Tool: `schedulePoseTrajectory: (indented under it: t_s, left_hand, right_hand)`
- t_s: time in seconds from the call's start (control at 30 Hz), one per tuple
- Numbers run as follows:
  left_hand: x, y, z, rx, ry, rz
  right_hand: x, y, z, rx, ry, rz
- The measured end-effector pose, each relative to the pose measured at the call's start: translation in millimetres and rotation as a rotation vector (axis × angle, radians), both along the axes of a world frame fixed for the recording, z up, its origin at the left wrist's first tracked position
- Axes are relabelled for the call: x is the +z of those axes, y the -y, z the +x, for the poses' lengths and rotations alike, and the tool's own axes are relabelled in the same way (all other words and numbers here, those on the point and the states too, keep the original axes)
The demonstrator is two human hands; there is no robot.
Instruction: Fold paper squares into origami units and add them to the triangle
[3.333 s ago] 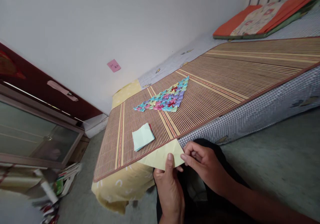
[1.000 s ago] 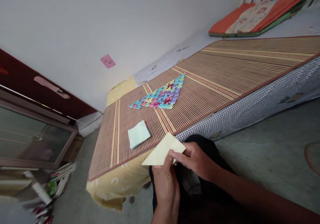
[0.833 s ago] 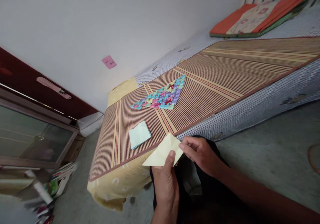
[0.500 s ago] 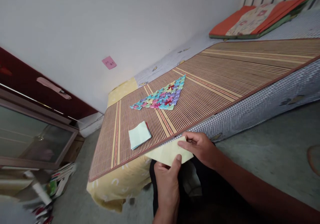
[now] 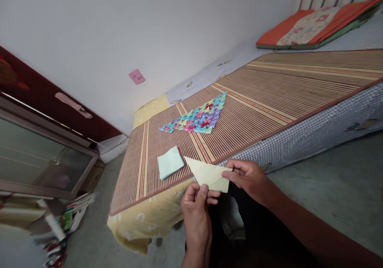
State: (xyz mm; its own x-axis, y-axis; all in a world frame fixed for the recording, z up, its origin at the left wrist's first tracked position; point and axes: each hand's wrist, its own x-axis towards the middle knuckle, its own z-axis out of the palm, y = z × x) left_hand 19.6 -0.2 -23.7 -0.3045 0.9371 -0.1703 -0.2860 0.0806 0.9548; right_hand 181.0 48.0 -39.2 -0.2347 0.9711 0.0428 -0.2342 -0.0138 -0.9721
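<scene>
head view, folded yellow paper (image 5: 209, 174), left hand (image 5: 197, 209) clamped on its lower edge, right hand (image 5: 250, 181) pinching its right end

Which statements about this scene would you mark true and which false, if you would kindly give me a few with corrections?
1. The left hand and right hand both hold the yellow paper. True.
2. The yellow paper is crumpled into a ball. False: it is folded, with straight edges.
3. The paper stack and the mosaic lie on the mat. True.
4. The mosaic is all one colour. False: it mixes blue, pink, purple, yellow and red.
5. The pink note is on the wall. True.
6. The right hand touches the paper stack. False: it holds the yellow paper.
</scene>
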Motion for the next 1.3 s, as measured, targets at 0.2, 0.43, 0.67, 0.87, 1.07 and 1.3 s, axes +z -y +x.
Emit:
schedulePoseTrajectory:
  t_s: [0.2,0.43,0.67,0.87,1.07,1.3]
  left_hand:
    - [1.1,-1.4,-0.7,0.013,0.093,0.014]
    - [4.3,3.3,-8.1,-0.033,-0.04,0.06]
    - [16.3,-2.1,-13.0,-0.218,0.201,-0.038]
    - [11.4,-8.5,-23.7,-0.619,0.244,-0.316]
    - [16.1,-12.1,-20.2,-0.66,0.199,-0.32]
    - [21.4,-16.8,-3.5,-0.26,0.256,-0.125]
  right_hand:
    - [-0.5,1.0,1.1,-0.012,0.081,0.088]
    - [6.3,-2.8,7.0,-0.006,0.098,0.299]
    - [24.0,0.9,23.5,-0.107,0.24,0.668]
    - [20.2,8.3,24.9,0.086,0.28,0.833]
    - [17.8,4.7,24.4,0.14,0.356,0.833]
    - [16.0,11.7,16.4,-0.092,0.602,1.045]
